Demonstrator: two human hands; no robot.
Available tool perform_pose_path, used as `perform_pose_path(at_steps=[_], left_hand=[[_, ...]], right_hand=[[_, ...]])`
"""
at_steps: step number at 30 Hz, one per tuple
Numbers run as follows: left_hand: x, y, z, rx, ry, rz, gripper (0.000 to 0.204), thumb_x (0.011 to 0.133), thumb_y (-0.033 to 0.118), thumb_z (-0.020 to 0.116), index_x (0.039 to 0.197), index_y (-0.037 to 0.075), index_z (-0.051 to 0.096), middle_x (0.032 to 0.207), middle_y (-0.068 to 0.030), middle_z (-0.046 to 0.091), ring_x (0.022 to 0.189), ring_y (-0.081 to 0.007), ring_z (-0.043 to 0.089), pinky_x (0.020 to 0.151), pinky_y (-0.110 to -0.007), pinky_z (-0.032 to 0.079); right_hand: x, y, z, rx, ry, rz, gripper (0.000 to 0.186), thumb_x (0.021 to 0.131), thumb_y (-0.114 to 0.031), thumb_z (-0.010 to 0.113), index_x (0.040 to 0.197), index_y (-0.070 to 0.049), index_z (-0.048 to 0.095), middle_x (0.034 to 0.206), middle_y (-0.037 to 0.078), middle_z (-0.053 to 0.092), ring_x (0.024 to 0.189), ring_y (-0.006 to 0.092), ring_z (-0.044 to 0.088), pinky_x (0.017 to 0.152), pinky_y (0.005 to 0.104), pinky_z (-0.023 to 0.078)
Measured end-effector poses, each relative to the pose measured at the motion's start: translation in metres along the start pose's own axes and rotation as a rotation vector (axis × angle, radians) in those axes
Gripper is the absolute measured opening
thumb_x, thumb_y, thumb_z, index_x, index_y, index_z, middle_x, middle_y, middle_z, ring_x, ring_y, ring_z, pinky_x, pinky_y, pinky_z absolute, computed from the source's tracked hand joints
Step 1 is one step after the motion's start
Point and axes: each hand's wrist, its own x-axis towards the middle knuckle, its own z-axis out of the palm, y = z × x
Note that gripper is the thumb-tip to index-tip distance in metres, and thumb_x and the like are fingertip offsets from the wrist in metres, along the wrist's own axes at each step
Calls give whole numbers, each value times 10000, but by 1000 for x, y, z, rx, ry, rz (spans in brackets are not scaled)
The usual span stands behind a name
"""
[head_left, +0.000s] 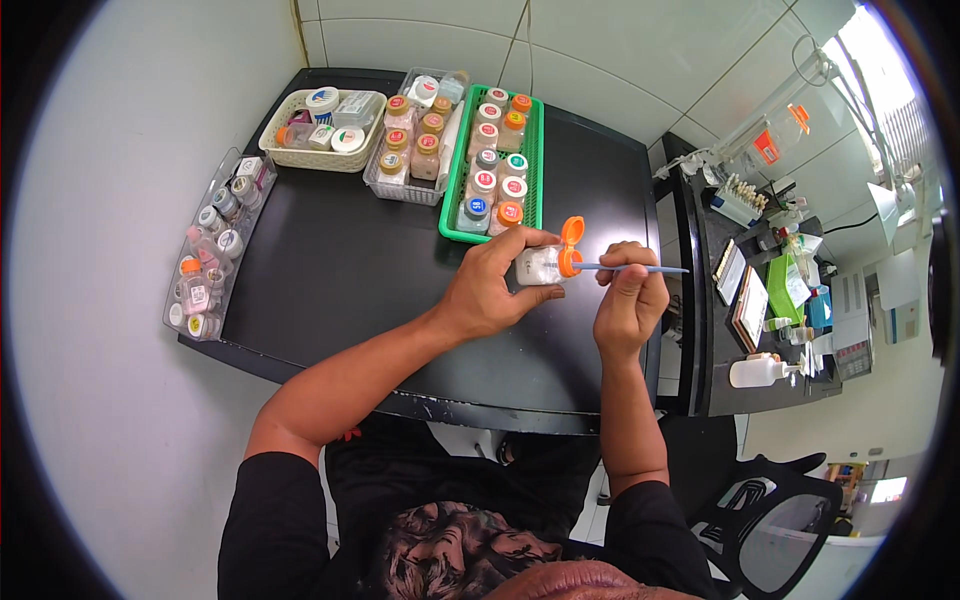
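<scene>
My left hand is closed around a small clear bottle of white content, tipped on its side with its mouth to the right. Its orange flip cap stands open. A thin blue stick-like tool is pinched in my right hand. One end of it reaches to the bottle's mouth; whether the tip is inside I cannot tell. Both hands are above the black table, just in front of a green basket of similar bottles with orange, white, grey and blue caps.
Left of the green basket are a clear plastic basket of bottles and a cream basket of jars. A clear long tray of small containers lies along the left edge. On the right, a dark counter carries a white pump bottle. A black chair stands behind.
</scene>
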Motion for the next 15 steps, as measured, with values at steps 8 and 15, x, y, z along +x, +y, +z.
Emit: perform_pose_path(at_steps=[8,15], left_hand=[[0,-2,0,-25,31,26,553,824,185,941,1281,39,666,1149,-101,763,1061,-230,750,943,-361,573],[1,-1,-3,-16,23,62,562,803,184,953,1266,34,672,1157,-100,741,1075,-224,730,959,-358,558]], right_hand=[[0,8,-6,88,101,-59,397,1170,-291,471,1007,23,649,886,80,607,745,118,555,667,274,441],[1,5,0,98,-12,-35,393,1163,-282,492,1035,40,676,896,78,622,754,126,575,689,276,449]])
